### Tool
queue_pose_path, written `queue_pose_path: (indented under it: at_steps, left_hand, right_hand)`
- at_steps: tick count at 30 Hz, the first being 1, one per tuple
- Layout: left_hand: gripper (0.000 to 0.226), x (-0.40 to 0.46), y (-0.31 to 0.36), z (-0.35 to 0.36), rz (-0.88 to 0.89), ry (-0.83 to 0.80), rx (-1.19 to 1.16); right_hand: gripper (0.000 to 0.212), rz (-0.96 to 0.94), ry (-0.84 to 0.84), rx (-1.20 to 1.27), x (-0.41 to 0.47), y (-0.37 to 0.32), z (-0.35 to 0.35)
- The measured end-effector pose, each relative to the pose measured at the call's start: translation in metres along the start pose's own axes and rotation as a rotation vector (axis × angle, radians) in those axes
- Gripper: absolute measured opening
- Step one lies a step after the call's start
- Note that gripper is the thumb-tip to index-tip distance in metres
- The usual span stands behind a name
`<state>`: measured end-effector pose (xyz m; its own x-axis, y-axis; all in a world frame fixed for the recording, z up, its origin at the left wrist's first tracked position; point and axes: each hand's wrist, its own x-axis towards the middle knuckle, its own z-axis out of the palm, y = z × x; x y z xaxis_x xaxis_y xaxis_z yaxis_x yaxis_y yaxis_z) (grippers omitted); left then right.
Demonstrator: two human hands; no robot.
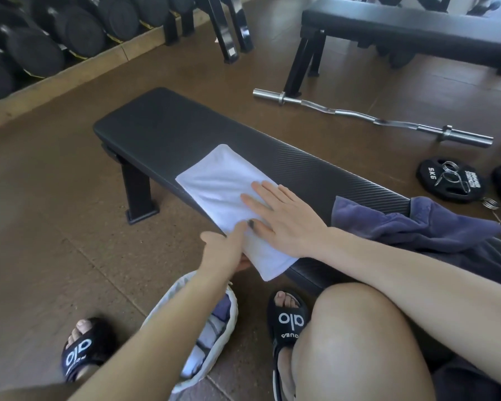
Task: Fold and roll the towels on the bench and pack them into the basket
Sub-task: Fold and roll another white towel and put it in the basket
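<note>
**Towel packing: partway there, one white on the go, one purple waiting**

Going left to right. Down on the floor by the bench's near edge sits the basket (214,337), a pale soft-sided one, and it's already got stuff in it: I can make out some white rolls and a bit of purple tucked inside. So a few towels look done and packed, though the forearm hides most of the inside and I can't count them.

Next, the left hand (223,250) is at the near edge of the bench (156,123), forefinger out on top of the white towel (217,183), the other fingers tucked under its edge as if pinching it. The towel itself is folded into a long flat strip lying across the bench, its near end hanging a little over the edge. Folded, not rolled yet.

The right hand (284,218) lies flat on that same strip, fingers straight, pressing it down, gripping nothing.

Further right, a purple towel (417,227) is heaped and crumpled on the bench, untouched. My guess: roll the white, pack it, then do the purple.
</note>
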<state>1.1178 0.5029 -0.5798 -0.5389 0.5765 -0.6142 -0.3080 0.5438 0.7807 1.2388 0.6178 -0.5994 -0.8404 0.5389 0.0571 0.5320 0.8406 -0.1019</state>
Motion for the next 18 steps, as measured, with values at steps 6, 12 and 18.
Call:
queue_pose_path:
  at_steps: [6,12,18]
  left_hand:
    - [0.071,-0.012,-0.016,0.01,0.108,-0.052,0.128]
    - [0.044,-0.026,-0.021,0.015,0.243,0.033,0.181]
    - [0.07,-0.061,-0.03,0.012,0.55,0.054,0.432]
  right_hand:
    - [0.054,0.183,0.06,0.237,-0.009,0.013,-0.026]
    - [0.076,0.471,-0.128,0.455,-0.026,0.032,-0.051]
    - [0.067,0.541,-0.276,0.824,-0.037,0.044,-0.064]
